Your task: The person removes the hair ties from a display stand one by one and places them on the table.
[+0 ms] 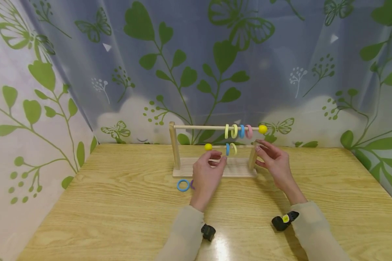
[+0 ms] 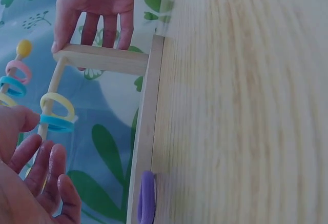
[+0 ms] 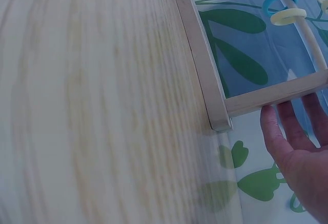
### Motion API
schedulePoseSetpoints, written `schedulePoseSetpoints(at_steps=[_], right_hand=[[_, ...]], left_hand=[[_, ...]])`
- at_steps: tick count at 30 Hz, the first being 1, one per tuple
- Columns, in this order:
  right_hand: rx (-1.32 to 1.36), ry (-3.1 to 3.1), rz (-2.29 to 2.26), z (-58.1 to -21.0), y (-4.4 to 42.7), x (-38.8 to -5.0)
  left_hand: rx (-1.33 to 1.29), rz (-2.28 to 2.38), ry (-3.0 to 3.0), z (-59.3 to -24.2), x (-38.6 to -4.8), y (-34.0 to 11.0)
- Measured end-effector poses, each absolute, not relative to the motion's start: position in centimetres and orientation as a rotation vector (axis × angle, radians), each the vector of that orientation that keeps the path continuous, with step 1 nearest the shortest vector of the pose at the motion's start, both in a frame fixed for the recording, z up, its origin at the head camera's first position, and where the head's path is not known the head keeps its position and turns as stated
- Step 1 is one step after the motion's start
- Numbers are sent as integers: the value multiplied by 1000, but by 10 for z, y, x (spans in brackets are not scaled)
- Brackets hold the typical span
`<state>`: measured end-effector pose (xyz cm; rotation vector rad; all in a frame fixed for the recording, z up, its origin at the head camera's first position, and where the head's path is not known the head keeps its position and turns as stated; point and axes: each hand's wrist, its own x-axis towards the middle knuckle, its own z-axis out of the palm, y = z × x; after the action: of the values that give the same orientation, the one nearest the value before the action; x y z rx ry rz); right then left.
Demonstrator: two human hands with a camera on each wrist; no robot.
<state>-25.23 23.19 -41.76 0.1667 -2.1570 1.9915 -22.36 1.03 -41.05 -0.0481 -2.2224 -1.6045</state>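
Note:
A wooden ring rack [image 1: 215, 172] stands on the table with two rods. On its lower rod hang a blue ring [image 1: 227, 149] and a pale yellow ring [image 1: 233, 148]. My left hand [image 1: 208, 173] is at this rod with fingers loosely bent, the thumb close beside the blue ring; no ring is visibly pinched. My right hand [image 1: 276, 163] holds the short right post [image 1: 253, 157], thumb at its top and fingers against its outer side and back. A flat blue ring [image 1: 183, 185] lies before the base, next to a purple ring [image 2: 146, 198] partly hidden by my left hand in the head view.
The upper rod [image 1: 199, 127] carries two pale yellow rings, a blue ring [image 1: 242, 131] and a pink ring [image 1: 249, 132]. Yellow balls cap both rod ends, one the upper ball [image 1: 262, 129]. A patterned curtain [image 1: 196, 72] hangs behind the wooden table [image 1: 117, 210].

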Motion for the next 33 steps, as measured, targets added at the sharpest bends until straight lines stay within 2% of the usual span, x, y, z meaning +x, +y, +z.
schedulePoseSetpoints(at_steps=[33], right_hand=[[181,-2125,2036,-418,233,-251]], left_hand=[[91,-1386,-2275,-413,-229,36]])
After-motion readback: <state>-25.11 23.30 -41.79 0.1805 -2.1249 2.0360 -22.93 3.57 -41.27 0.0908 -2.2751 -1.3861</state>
